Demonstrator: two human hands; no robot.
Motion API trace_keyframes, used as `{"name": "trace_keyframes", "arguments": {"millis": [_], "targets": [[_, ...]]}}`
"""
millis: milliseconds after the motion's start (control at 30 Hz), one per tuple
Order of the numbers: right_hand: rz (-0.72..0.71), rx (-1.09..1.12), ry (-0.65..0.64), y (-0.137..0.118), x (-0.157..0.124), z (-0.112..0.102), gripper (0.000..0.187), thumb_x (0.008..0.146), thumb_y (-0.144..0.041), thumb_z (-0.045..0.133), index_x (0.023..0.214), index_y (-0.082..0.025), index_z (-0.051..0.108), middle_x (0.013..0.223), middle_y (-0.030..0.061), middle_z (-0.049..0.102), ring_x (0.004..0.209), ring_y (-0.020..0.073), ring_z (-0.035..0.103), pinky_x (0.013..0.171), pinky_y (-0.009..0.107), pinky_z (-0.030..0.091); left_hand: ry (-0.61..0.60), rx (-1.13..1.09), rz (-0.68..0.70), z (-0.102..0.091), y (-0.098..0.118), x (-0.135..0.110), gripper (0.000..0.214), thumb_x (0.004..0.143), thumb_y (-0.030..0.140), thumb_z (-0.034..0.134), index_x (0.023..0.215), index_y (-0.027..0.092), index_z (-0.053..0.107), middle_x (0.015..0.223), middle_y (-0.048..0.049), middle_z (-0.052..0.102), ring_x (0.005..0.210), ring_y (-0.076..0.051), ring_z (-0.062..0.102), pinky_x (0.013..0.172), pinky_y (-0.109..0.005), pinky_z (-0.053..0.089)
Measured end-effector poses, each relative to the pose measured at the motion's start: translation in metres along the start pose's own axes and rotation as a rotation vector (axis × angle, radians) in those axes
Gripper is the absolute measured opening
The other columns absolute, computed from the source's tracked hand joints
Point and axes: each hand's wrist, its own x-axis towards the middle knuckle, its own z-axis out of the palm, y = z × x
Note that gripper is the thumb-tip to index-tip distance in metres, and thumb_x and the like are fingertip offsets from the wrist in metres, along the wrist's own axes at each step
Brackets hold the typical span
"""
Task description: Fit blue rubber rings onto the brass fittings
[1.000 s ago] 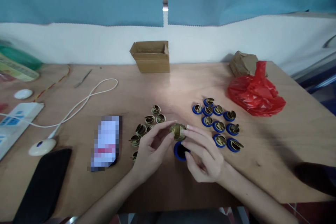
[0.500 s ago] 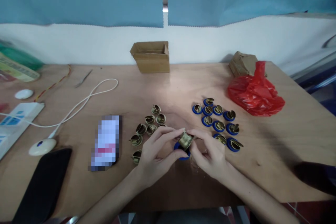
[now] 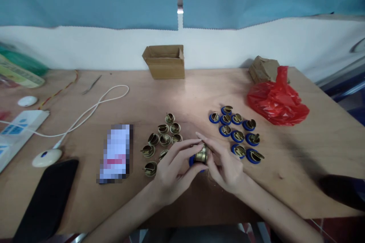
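Between both hands, above the front middle of the table, is a round brass fitting [image 3: 201,154]. My left hand [image 3: 171,171] grips its left side with fingers and thumb. From the right, the bent fingers of my right hand [image 3: 226,168] close on the same piece. A blue ring [image 3: 192,160] shows at its lower left, partly hidden by the left fingers; whether it is fitted on the brass cannot be told. Several brass fittings without blue rings [image 3: 164,139] stand left of the hands. To the right sit several brass fittings in blue rings [image 3: 237,136].
A phone with a lit screen [image 3: 115,153] and a dark phone [image 3: 47,201] lie at left, near a white cable [image 3: 85,112] and a power strip [image 3: 21,129]. An open cardboard box [image 3: 167,68] stands by the wall. A red plastic bag [image 3: 278,102] is at right.
The brass fitting has been turned more upright between the fingers. My right index finger now reaches over its top. My left hand has shifted slightly, uncovering more of the left group.
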Motion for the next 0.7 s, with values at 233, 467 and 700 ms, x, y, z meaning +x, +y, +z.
{"name": "trace_keyframes", "arguments": {"millis": [233,467,700], "targets": [[0.007,0.0,0.067,0.0,0.002,0.001,0.048,0.092,-0.001,0.056,0.137,-0.017,0.053,0.122,0.0105,0.074,0.097,0.0185,0.076,0.08,0.028,0.065,0.066,0.031,-0.009,0.0,0.0,0.002,0.041,0.081,-0.001,0.073,0.119,0.012,0.063,0.118,-0.012,0.069,0.111,-0.02,0.069,0.097,-0.033,0.06],[0.107,0.176,0.05,-0.001,0.012,-0.006,0.014,0.092,-0.01,0.056,0.101,-0.019,0.061,0.097,0.0076,0.066,0.088,0.0191,0.067,0.075,0.033,0.058,0.078,0.014,-0.034,-0.001,-0.001,0.002,0.037,0.085,0.0,0.069,0.119,0.015,0.063,0.118,-0.0103,0.068,0.111,-0.019,0.068,0.098,-0.033,0.059],[0.255,0.413,-0.198,0.005,0.013,-0.012,0.016,0.098,-0.015,0.049,0.083,-0.021,0.053,0.069,-0.0035,0.053,0.059,0.0105,0.049,0.055,0.024,0.04,-0.01,0.015,-0.009,-0.002,-0.004,0.0,0.044,0.088,0.001,0.064,0.129,0.016,0.058,0.126,-0.0117,0.064,0.118,-0.02,0.064,0.103,-0.035,0.056]]}}
